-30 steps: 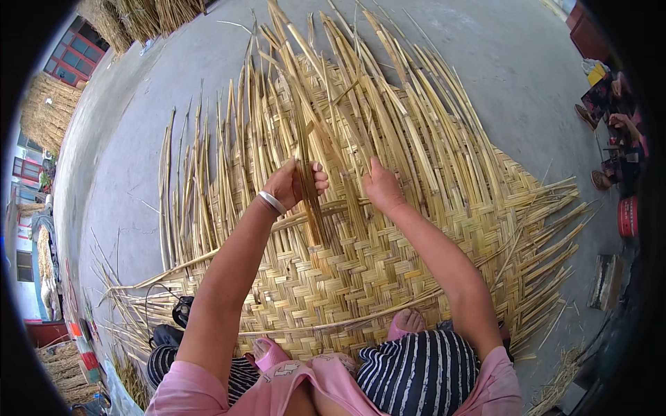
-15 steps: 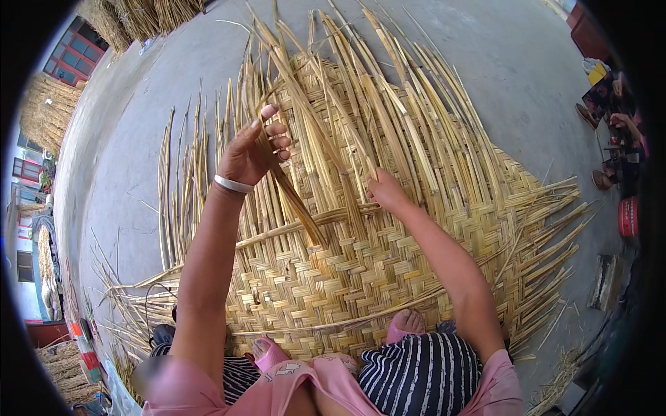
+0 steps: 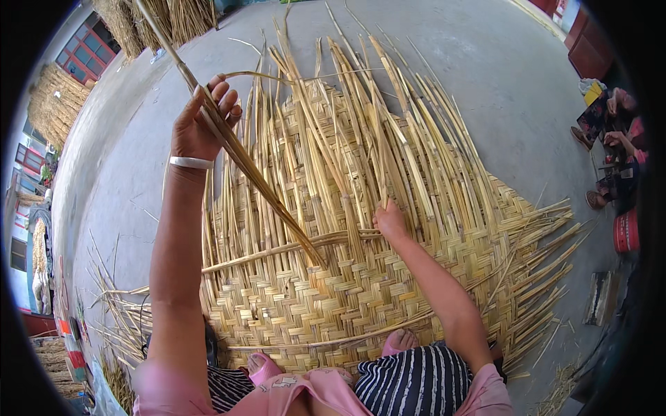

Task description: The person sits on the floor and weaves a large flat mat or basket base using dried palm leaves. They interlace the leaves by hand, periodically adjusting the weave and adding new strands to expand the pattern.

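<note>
My left hand [image 3: 207, 126] is raised above the far left of the mat, fingers half curled, a long flattened reed strip [image 3: 267, 191] caught against the thumb and slanting down to the weave. My right hand [image 3: 390, 220] is closed in a pinch on another strip [image 3: 382, 182] near the middle. The herringbone-woven reed mat [image 3: 298, 305] lies beneath both, on the floor in front of me. Unwoven reed ends [image 3: 451, 163] crowd between and beyond my hands, and a crosswise reed bundle [image 3: 267, 255] runs through that stretch, in the way. Off to the right are another person [image 3: 616, 139], a red round container [image 3: 626, 231] and a wooden block [image 3: 602, 298]; stalk bundles [image 3: 191, 21] are at the upper left. The mat's near edge reaches my pink slippers [image 3: 262, 369], its right edge bristles with loose ends, and my forearm partly hides its left. Grey concrete [image 3: 125, 139] spreads around it, widely beyond the far tips.
</note>
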Motion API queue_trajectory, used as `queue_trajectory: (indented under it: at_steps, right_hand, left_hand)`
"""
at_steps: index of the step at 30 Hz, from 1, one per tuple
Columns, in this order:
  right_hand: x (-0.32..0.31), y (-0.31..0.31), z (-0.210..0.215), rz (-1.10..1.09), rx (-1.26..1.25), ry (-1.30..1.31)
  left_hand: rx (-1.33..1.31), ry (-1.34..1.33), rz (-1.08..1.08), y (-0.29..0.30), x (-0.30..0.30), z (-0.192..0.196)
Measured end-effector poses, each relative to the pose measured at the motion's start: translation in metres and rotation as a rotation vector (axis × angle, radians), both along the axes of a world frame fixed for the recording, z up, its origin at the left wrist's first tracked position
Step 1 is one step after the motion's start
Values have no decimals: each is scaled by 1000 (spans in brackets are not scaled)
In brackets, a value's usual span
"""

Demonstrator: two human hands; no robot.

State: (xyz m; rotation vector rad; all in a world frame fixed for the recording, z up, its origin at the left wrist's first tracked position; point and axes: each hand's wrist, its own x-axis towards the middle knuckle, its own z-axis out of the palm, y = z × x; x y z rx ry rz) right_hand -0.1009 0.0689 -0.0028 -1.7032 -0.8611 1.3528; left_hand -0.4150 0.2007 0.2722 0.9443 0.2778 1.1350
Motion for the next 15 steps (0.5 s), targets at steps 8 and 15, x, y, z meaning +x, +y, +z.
queue_trajectory:
  at_steps: [8, 15]
  right_hand:
    - [1, -11, -9, 113, 208, -297]
    - [-3, -21, -2, -110, 182, 106]
  left_hand:
    - [44, 154, 65, 17, -3, 51]
    - [390, 453, 408, -22, 23, 80]
